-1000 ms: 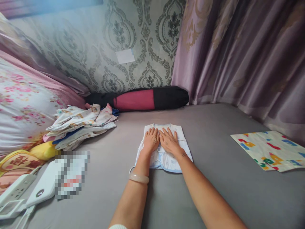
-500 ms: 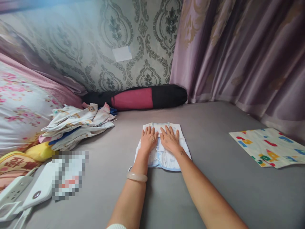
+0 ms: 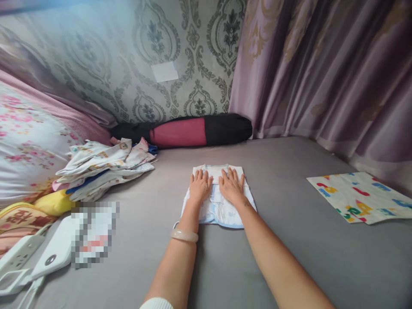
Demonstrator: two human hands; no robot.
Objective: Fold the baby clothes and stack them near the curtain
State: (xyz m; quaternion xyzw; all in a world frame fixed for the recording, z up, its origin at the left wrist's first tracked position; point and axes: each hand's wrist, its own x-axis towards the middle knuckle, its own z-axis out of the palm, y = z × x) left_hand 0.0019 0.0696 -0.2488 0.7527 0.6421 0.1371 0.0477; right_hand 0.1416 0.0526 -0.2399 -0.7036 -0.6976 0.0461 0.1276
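Observation:
A small white baby shirt [image 3: 225, 211] with pale blue trim lies folded and flat on the grey bed sheet [image 3: 277, 184]. My left hand [image 3: 201, 185] rests palm down on its left half, fingers stretched out and pointing away from me. On the right half, my right hand [image 3: 231, 186] lies flat too, its fingers spread. Both hands touch the cloth without gripping it, and they cover part of its upper front. A pale bangle [image 3: 184, 235] is around my left wrist.
At left lie a pile of baby clothes [image 3: 106, 165], a floral pillow [image 3: 25, 141], a white power bank [image 3: 58, 246] and a power strip [image 3: 21, 253]. A black and red roll [image 3: 180, 132] lies along the wall. Colourful patterned cloth [image 3: 363, 195] lies at right.
My right hand has slid slightly to the right across the shirt, widening the gap between my hands. My left hand has barely moved.

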